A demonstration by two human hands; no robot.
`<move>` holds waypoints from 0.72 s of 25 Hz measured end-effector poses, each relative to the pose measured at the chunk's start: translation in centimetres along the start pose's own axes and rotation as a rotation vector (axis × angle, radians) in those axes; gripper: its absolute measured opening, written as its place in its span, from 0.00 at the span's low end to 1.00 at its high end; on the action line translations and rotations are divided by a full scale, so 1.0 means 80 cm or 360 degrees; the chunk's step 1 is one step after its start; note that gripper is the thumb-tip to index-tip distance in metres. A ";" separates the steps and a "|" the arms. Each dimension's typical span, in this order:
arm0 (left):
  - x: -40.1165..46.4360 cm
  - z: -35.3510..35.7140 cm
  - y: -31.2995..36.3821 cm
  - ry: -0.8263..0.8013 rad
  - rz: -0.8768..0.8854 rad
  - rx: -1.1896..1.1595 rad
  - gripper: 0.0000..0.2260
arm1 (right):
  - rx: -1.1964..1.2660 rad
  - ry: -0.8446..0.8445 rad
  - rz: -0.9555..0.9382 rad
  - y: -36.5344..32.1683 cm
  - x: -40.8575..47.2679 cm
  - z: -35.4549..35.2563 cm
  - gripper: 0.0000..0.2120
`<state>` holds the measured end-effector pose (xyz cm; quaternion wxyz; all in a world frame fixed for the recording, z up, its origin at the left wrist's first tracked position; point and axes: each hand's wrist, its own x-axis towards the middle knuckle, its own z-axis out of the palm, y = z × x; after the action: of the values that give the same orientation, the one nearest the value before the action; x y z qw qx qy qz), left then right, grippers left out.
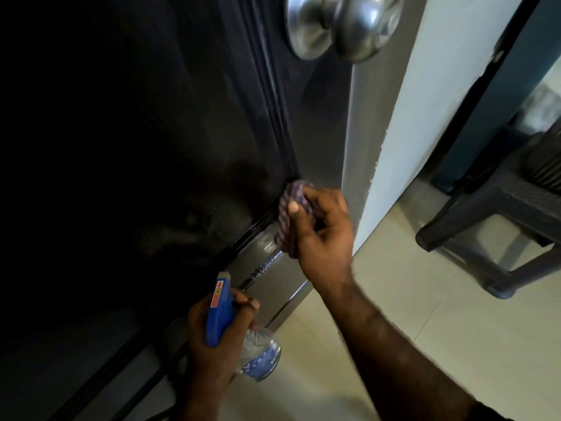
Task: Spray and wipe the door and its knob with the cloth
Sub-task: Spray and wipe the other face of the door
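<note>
Two hands work low against a dark panelled door (pixel 170 123) that fills the view from 12 o'clock round through 9 to about 7, its grooved moulding running down from the top toward the middle. Pale floor tiles (pixel 403 299) spread from 3 to 6 o'clock, and a white wall (pixel 425 95) stands just beside the door's grey edge at 1 to 2 o'clock. A dark plastic stool (pixel 498 220) sits on the tiles at 3 o'clock, well apart from the door. At 12 o'clock a round brushed-metal door knob (pixel 361 28) juts from its round plate, partly cut by the top edge. The right hand (pixel 318 232), reaching in from 5 o'clock, grips a bunched purple checked cloth (pixel 288 214) with thumb and curled fingers and presses it on the door where the upright moulding meets a cross rail, just right of centre and well below the knob. The left hand (pixel 218 335), at 6 to 7 o'clock, is wrapped round a spray bottle (pixel 243 338): its blue trigger head, with a red label, points up toward the door, and the clear body with blue print hangs below the fingers, near the door's lower part but not plainly touching it.
</note>
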<state>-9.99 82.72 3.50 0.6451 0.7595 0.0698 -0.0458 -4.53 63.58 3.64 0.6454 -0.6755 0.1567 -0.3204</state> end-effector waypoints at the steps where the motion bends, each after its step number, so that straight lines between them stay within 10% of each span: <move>1: -0.002 0.004 0.012 0.0015 -0.0034 -0.0034 0.18 | 0.0005 0.0023 -0.0159 -0.029 0.016 0.006 0.08; 6: -0.016 0.030 0.065 0.0056 -0.0035 -0.0063 0.13 | -0.0217 -0.0166 -0.0667 -0.063 0.032 -0.002 0.10; 11: -0.031 0.038 0.115 0.0141 -0.0029 -0.0102 0.11 | 0.0700 -0.0251 0.0775 -0.082 0.068 -0.057 0.09; 18: -0.085 0.070 0.205 0.0319 -0.0092 -0.0276 0.15 | 0.1191 -0.0563 0.0862 -0.183 0.168 -0.093 0.15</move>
<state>-13.89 74.28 19.62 0.6966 0.6993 0.1595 0.0182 -2.19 51.17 20.71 0.9205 -0.3765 0.0889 -0.0558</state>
